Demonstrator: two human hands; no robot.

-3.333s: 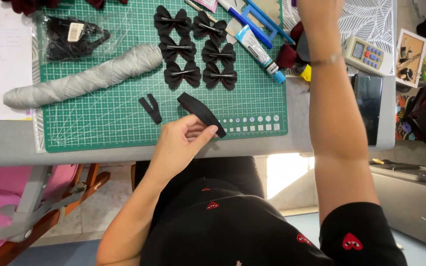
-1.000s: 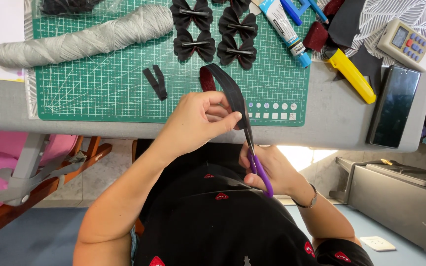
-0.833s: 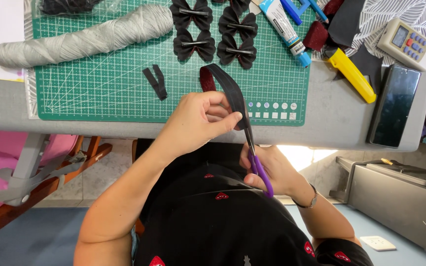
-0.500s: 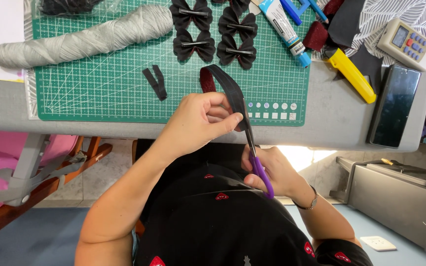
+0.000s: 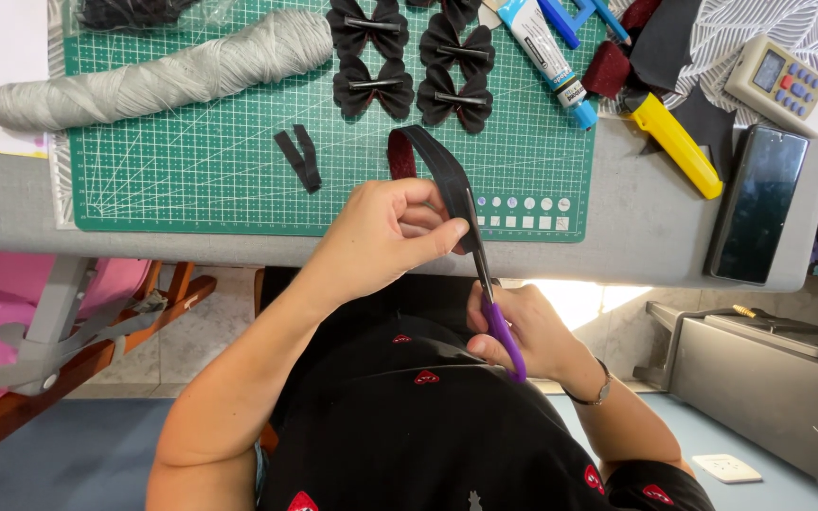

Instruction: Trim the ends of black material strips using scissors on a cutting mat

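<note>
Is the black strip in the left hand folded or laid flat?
Folded: the black strip bends into a loop above the left hand, showing its dark red inner side.

Craft workspace — green cutting mat (image 5: 191,142), 4 bows (image 5: 409,57).

A grey worktop (image 5: 646,227) spans the upper view. Below it lies a blue-grey floor (image 5: 68,454), with a wooden chair frame (image 5: 97,355) at left and a grey metal appliance (image 5: 769,378) at right. Bright light falls under the worktop's edge.
</note>
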